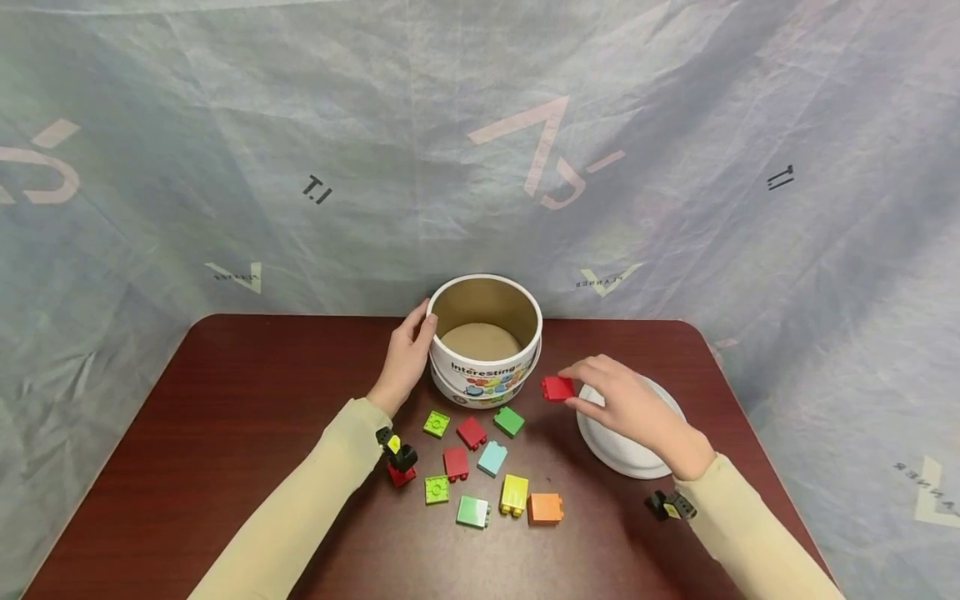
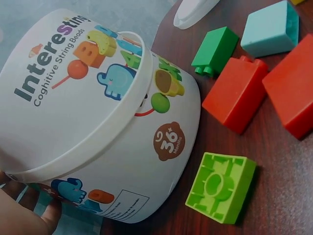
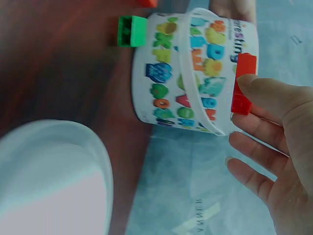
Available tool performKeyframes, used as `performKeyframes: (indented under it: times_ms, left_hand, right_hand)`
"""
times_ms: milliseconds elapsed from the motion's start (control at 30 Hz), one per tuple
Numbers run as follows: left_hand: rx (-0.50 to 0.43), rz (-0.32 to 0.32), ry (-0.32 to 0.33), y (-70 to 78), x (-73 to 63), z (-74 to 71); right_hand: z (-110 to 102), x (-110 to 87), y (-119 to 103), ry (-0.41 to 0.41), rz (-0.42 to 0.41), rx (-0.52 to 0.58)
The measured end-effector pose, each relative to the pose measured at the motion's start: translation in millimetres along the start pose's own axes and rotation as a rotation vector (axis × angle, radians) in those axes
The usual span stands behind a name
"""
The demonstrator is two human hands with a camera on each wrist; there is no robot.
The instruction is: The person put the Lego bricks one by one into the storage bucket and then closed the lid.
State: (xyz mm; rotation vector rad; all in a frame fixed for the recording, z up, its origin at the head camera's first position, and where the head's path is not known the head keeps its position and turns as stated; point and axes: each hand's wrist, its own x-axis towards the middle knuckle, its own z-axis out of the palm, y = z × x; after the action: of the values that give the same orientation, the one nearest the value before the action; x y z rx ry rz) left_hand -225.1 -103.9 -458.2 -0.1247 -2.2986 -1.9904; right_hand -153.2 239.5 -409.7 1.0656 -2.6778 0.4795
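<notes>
A white printed bucket (image 1: 480, 377) stands open-topped at the back of the table, its visible floor bare. My left hand (image 1: 406, 360) grips its left rim, thumb over the edge and fingers along the outer wall. Between thumb and fingertips, my right hand (image 1: 628, 402) pinches a red building block (image 1: 558, 388) just right of the bucket, above table height. In the right wrist view the same red block (image 3: 243, 88) overlaps the bucket wall, with the other fingers spread loosely. The bucket's white handle (image 2: 105, 128) hangs down against its side.
In front of the bucket lie several loose blocks, among them a green block (image 1: 509, 421), a light blue block (image 1: 492, 458), a yellow block (image 1: 514, 493) and an orange block (image 1: 545, 508). A round white lid (image 1: 626, 454) lies under my right forearm. A grey curtain (image 1: 480, 167) hangs behind the table.
</notes>
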Motion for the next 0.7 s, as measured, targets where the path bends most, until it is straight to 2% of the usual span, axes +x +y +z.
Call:
performKeyframes:
  times_ms: [167, 400, 700]
  left_hand:
    - [-0.004, 0.003, -0.003, -0.6, 1.1, -0.1]
    - [0.031, 0.014, -0.021, 40.8, -16.5, -2.2]
    - [0.026, 0.022, -0.021, 42.5, -19.3, -3.6]
  right_hand:
    - [-10, 11.5, 2, 0.025, -0.036, -0.009]
    - [-20, 28.1, 3, 0.035, -0.065, 0.011]
    - [-33, 49.9, 3, 0.037, -0.074, -0.001]
